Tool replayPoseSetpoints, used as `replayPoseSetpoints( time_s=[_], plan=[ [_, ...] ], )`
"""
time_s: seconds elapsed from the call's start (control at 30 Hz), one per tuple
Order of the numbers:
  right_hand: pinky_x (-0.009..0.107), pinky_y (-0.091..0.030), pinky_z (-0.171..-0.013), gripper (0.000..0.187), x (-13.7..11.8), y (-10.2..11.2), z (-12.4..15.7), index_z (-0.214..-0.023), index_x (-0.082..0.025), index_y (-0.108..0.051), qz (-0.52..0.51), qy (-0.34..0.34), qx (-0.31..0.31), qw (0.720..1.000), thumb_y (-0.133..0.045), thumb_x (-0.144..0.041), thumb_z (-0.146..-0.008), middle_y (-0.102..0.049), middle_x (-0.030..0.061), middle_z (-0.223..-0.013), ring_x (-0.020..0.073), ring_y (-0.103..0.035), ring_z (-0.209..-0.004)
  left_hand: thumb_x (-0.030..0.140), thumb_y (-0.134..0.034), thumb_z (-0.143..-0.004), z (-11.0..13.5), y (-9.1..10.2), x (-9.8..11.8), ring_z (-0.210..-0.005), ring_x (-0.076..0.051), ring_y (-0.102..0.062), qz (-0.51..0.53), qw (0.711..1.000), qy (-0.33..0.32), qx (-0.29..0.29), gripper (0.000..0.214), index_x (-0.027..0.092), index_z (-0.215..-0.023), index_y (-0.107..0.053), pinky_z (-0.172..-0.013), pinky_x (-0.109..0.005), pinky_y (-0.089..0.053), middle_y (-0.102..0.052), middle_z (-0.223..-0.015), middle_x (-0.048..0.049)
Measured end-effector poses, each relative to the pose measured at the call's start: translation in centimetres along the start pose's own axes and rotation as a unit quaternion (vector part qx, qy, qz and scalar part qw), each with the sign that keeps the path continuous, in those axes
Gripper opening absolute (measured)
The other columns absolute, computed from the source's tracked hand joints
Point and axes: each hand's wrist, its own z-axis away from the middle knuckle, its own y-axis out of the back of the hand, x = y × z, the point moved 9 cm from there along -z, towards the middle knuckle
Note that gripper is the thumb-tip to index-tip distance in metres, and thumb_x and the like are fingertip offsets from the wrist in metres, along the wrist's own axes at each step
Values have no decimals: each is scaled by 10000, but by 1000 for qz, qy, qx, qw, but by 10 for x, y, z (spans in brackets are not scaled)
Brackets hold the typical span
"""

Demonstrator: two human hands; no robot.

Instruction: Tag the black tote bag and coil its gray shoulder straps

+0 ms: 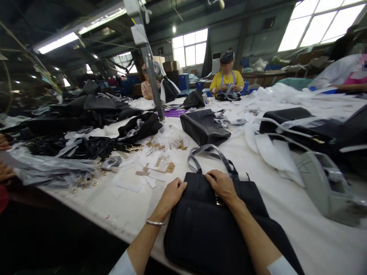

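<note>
**Found black bag [206,229] lying at near edge of bench [120,214]**

Saw left hand [172,194] at upper left corner of bag, thumb touching side, fingers curled. Could not tell a pinch from mere contact there. Saw right hand [223,187] on upper edge of bag, close to foot of film-wrapped handles [218,150], fingers bent over black material. Could not tell whether closed on any of it. Noted handles looped toward far edge of bench. Noted silver-coloured bracelet [155,222] worn just behind left hand, metal clasp [219,201] just below right hand.

Recorded white and tan scraps [171,167] scattered beyond left hand. Logged heap of black straps [83,147] farther left on bench, with gold-coloured fittings [134,148] at end nearest scraps. Found second black bag [197,124] mid-bench, just beyond handles. Marked blurred grey object [318,187] toward right side of bench, well apart from right hand. Observed person in yellow [226,82] at far edge of bench, both hands on wrapped grey item [229,93].
</note>
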Motion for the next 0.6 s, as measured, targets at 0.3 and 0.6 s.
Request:
replayPoseSetpoints(
  time_s=[0.3,0.6],
  plan=[
    [343,-406,-838,228,3,-7,0,-888,-230,-677,29,1,-23,999,-490,-351,-937,-694,42,-903,225,-605,-916,413,-589,-791,-10,-3,21,-750,-187,-601,-49,998,31,-3,222,204,-808,-515,-604,-264,-347,-635,-786,-20],
    [374,-408,-863,241,8,-12,1,-911,-234,-670,38,36,-10,999,-474,-371,-929,-684,53,-918,249,-592,-930,438,-610,-856,-8,-12,22,-896,-260,-674,-108,991,43,67,410,167,-1146,-509,-710,-307,-454,-701,-954,-97]
  ],
)
